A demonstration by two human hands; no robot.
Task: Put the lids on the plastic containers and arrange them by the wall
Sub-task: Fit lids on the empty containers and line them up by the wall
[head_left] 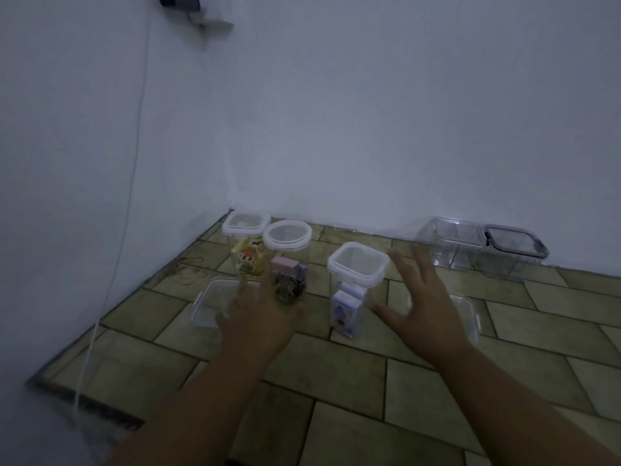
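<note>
Reaching out over the tiled floor (353,375), your two hands hang in the air in front of a small group of clear plastic containers. Your left hand (262,317) is spread flat, fingers loose and apart, holding nothing; it sits in front of a low, open tub (215,304) and partly covers it. Your right hand (426,301) is also wide open with the fingers fanned, gripping nothing, and it hides part of another low tub (470,314) on the floor behind it.

Between your hands stands a tall square jar (353,287) with a white-rimmed lid on top and purple-and-white packets inside. It stands away from the wall (369,129), just beside your right thumb but apart from it.

Further back on the left, a tall square jar with colourful contents (247,247) stands in the corner where the two walls meet, its lid on. Touching or almost touching it on its right is a round jar (289,260) with a lid, holding a pink item and what may be metal clips, though the dim blur makes that hard to confirm.

On the right, a wide clear box (453,243) sits against the wall with no lid that I can make out. Just beside it stands a box with a dark-rimmed lid (514,250).

A thin white cable (132,183) runs down the left wall.
</note>
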